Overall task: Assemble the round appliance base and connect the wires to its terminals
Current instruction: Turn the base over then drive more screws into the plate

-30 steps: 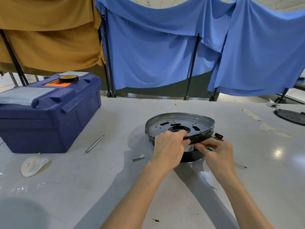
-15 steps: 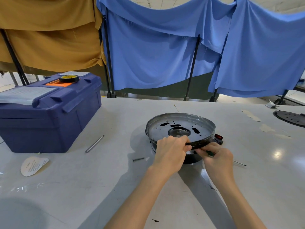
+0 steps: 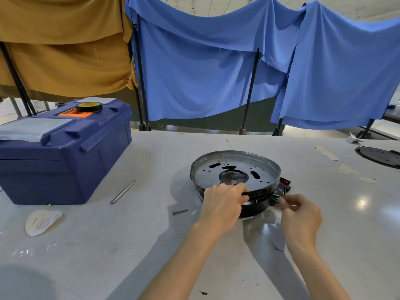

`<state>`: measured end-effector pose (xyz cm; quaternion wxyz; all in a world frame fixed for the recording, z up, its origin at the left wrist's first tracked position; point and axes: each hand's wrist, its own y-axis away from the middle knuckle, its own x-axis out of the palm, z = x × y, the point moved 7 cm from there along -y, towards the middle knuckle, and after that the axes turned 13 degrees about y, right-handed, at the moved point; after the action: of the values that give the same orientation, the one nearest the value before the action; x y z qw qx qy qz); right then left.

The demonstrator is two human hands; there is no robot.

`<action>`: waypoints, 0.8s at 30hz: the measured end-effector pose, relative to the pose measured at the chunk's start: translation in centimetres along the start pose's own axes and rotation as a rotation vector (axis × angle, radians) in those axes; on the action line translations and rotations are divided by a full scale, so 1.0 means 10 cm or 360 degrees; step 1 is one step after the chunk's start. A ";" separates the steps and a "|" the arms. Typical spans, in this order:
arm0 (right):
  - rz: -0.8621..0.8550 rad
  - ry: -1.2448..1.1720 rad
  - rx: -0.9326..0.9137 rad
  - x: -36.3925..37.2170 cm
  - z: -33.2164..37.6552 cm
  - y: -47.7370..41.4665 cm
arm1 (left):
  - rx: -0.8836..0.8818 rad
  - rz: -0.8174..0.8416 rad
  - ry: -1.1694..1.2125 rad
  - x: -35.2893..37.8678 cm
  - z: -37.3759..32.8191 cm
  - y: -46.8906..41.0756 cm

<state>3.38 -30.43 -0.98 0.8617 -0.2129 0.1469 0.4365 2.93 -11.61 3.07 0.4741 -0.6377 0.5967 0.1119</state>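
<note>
Left hand (image 3: 223,204): fingers curled over the near rim of the round appliance base (image 3: 236,169), thumb side toward the centre hole, gripping it. Right hand (image 3: 300,215): fingertips pinch a small dark-green piece (image 3: 275,200), too blurred to identify, held at the base's near-right edge, just below a red switch (image 3: 285,181). The base stands at mid-table, metal plate up, over a black lower shell. A dark screw (image 3: 180,211) lies just left of the left hand; a metal rod (image 3: 123,192) and a blue toolbox (image 3: 65,152) lie farther left, well apart. The white table (image 3: 108,256) is bare toward its near edge. A black disc (image 3: 378,155) lies at the far right edge.
</note>
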 end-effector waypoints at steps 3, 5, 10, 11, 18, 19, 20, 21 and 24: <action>0.0296 -0.0113 0.0178 0.14 -0.04 0.00 | 0.0013 0.0009 -0.0011 0.00 0.00 0.00; 0.0375 -0.0147 0.0221 0.19 -0.06 0.02 | 0.0017 -0.0002 -0.0014 0.00 -0.01 -0.01; 0.0350 -0.0158 -0.0088 0.13 0.15 0.10 | 0.0034 -0.0031 -0.0023 -0.02 -0.01 0.00; 0.0403 -0.0163 -0.0110 0.14 0.18 0.11 | 0.0043 -0.0040 -0.0024 -0.02 -0.02 0.00; 0.0576 -0.0318 0.0057 0.27 0.10 0.10 | 0.0181 -0.0109 0.0013 -0.04 -0.07 0.03; 0.0523 -0.0370 0.0113 0.26 0.07 0.10 | 0.0218 -0.0110 0.0018 -0.04 -0.09 0.04; 0.0449 -0.0418 0.0175 0.25 0.02 0.09 | 0.0250 -0.0107 0.0008 -0.03 -0.10 0.04; 0.0383 -0.0442 0.0240 0.23 -0.02 0.08 | 0.0274 -0.0110 -0.0011 -0.02 -0.10 0.06; 0.0414 -0.0399 0.0443 0.25 -0.12 0.06 | 0.0293 -0.0158 -0.0040 -0.01 -0.07 0.10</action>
<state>4.24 -29.01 -3.24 0.8308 -0.0152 0.1237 0.5425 1.72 -11.91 3.05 0.5431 -0.6188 0.5661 0.0411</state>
